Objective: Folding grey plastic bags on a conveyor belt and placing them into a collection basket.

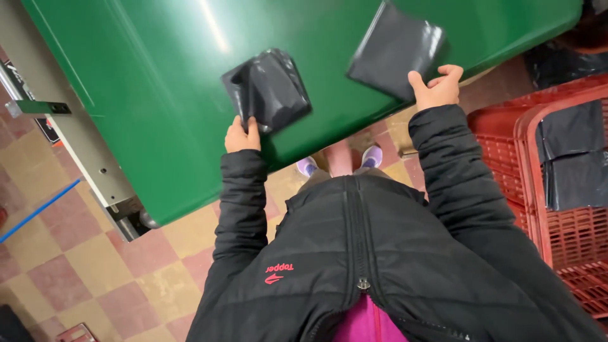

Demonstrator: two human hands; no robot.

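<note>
Two dark grey plastic packages lie on a green conveyor belt (158, 82). My left hand (243, 135) grips the near edge of the bulky, wrinkled package (269, 88) at the belt's middle. My right hand (436, 87) holds the near corner of the flatter, smoother package (392, 47), which sits tilted near the belt's edge. Both arms are in black padded jacket sleeves.
Red plastic crates (557, 202) stand at the right, and one holds more dark grey packages (573, 158). The conveyor's grey metal frame (82, 145) runs along the left. Below is a checkered tile floor (95, 266) with a blue line at the left.
</note>
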